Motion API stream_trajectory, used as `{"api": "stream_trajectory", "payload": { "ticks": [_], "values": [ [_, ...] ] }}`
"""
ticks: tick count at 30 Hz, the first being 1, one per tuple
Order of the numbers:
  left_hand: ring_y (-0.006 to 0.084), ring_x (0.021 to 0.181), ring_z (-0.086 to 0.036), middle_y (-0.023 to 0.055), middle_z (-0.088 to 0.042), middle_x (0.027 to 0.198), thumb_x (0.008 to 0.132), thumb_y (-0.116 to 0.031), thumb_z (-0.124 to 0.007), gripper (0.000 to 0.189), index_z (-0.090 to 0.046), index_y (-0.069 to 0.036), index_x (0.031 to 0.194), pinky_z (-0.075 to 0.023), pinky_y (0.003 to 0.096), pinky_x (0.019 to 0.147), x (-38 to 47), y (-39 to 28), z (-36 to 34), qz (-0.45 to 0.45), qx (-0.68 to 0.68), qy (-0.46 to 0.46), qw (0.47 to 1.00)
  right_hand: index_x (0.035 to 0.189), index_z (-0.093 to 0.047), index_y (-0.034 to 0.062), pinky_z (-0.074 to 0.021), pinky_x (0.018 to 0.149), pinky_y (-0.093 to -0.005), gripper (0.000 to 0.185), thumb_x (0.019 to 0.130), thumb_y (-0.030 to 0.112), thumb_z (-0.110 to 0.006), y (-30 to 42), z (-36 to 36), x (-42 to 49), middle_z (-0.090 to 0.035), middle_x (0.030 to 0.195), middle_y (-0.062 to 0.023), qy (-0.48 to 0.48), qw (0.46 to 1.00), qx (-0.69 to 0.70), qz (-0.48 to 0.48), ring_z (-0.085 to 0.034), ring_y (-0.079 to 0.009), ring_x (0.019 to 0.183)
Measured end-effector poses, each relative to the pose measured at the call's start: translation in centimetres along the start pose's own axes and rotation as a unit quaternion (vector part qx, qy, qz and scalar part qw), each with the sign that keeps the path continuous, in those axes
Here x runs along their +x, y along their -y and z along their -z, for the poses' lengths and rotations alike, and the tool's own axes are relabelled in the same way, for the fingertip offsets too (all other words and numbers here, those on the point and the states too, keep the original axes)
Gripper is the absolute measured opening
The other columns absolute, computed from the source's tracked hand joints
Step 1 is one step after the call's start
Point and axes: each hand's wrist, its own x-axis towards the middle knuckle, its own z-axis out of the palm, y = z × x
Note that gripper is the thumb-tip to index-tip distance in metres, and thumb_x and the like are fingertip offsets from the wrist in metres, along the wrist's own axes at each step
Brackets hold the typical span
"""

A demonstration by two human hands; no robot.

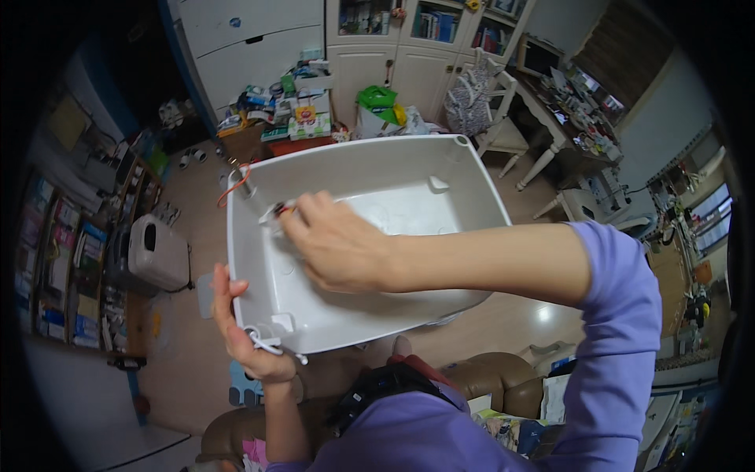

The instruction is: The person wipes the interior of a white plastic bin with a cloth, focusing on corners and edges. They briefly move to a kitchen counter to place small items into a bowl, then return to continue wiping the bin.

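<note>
A large white plastic tub (407, 203) tilts in front of me with its inside towards me. My left hand (250, 339) holds its near left corner from outside, fingers spread along the side wall. A white cord loop (265, 342) hangs at that corner, by my palm. Inside the tub, my right hand (336, 242) pinches a small dark, red and yellow object (283, 209) near the far left corner; the fingers hide most of it. Past that corner, an orange cord loop (235, 187) hangs over the rim.
Boxes and packages (289, 106) are piled beyond the tub. A white chair (501, 127) with a patterned bag stands by a cluttered desk (554, 112). At left are a pale suitcase (158, 252) and a bookshelf (65, 265). A brown leather sofa (492, 374) is behind me.
</note>
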Motion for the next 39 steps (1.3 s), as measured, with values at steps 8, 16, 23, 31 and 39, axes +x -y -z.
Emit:
{"api": "stream_trajectory", "payload": {
  "ticks": [8, 16, 23, 31, 39],
  "values": [
    [0.0279, 0.123, -0.047, 0.0116, -0.053, 0.117, 0.096, -0.034, -0.022, 0.065, -0.039, 0.01, 0.141, -0.0213, 0.045, 0.115, -0.1, 0.2, 0.2, -0.027, 0.083, -0.007, 0.996, 0.126, -0.056, -0.0064, -0.0469, 0.085, -0.0517, 0.054, 0.084, 0.026, -0.064, -3.1, 1.6, -3.8, -0.048, 0.125, -0.024, 0.357, 0.819, -0.412, -0.18, -0.048, -0.0389, 0.114],
    [0.025, 0.127, -0.044, 0.0091, -0.05, 0.127, 0.097, -0.036, -0.023, 0.065, -0.035, 0.006, 0.145, -0.0334, 0.0404, 0.109, 0.1, 0.6, 1.0, -0.031, 0.107, 0.03, 0.993, 0.094, -0.075, 0.0098, -0.0385, 0.083, -0.0372, 0.022, 0.078, 0.022, -0.067, -6.2, 8.2, -5.8, -0.058, 0.109, -0.01, 0.344, 0.813, -0.458, -0.102, -0.048, -0.0271, 0.105],
    [0.0275, 0.121, -0.048, 0.0109, -0.053, 0.11, 0.095, -0.035, -0.021, 0.066, -0.043, 0.011, 0.137, -0.0102, 0.0505, 0.12, 0.1, 0.1, -0.1, -0.013, 0.07, -0.041, 0.997, 0.089, -0.074, 0.0024, -0.0477, 0.085, -0.0388, 0.02, 0.074, 0.013, -0.067, -8.7, 16.7, -5.5, -0.058, 0.102, -0.0137, 0.148, 0.89, -0.387, -0.189, -0.053, -0.0301, 0.1],
    [0.0275, 0.119, -0.048, 0.0106, -0.053, 0.108, 0.093, -0.036, -0.021, 0.068, -0.044, 0.011, 0.137, -0.0112, 0.0496, 0.12, 0.1, 0.4, -0.8, -0.019, 0.061, -0.046, 0.997, 0.097, -0.069, 0.0059, -0.0475, 0.082, -0.0367, 0.024, 0.073, 0.009, -0.068, -6.7, 8.2, -6.0, -0.054, 0.104, -0.011, 0.232, 0.927, -0.296, -0.009, -0.051, -0.0254, 0.101],
    [0.0272, 0.119, -0.048, 0.0106, -0.052, 0.108, 0.093, -0.038, -0.022, 0.069, -0.044, 0.011, 0.136, -0.0105, 0.0512, 0.12, -0.1, 0.2, -0.4, -0.003, 0.064, -0.077, 0.995, 0.078, -0.068, 0.0024, -0.0443, 0.081, -0.0366, 0.012, 0.074, 0.012, -0.064, -8.6, 9.0, -6.9, -0.053, 0.099, -0.0119, 0.142, 0.907, -0.393, -0.053, -0.05, -0.0257, 0.098]
  ]
}}
